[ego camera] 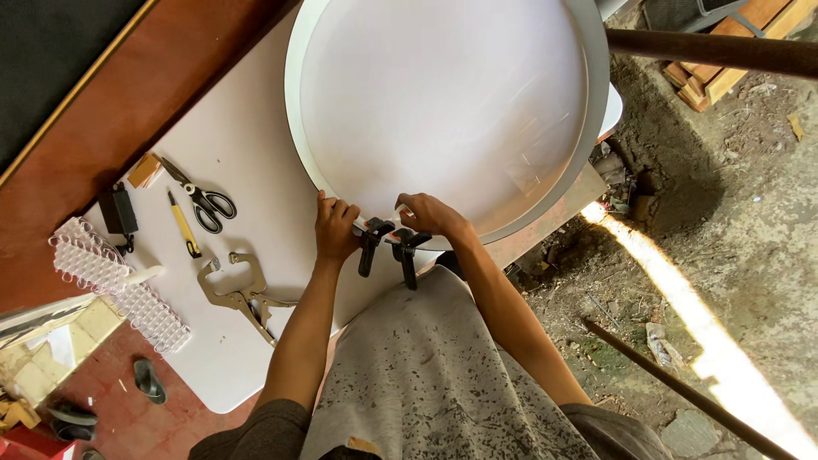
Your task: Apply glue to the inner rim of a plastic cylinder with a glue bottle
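A large round white tray-like disc with a raised rim [588, 111] lies on a white table [247, 136]. Both hands rest on its near edge. My left hand [334, 227] presses on the rim beside a black spring clamp [371, 244]. My right hand [429, 214] grips the rim just above a second black spring clamp [406, 254]. The two clamps sit side by side on the rim, handles pointing toward me.
Left of the hands on the table lie locking pliers [240, 294], black-handled scissors [203, 199], a yellow utility knife [183, 225], a black adapter [118, 211] and a strip of clear plastic links [119, 285]. Dirt ground with a metal rod [682, 388] is at right.
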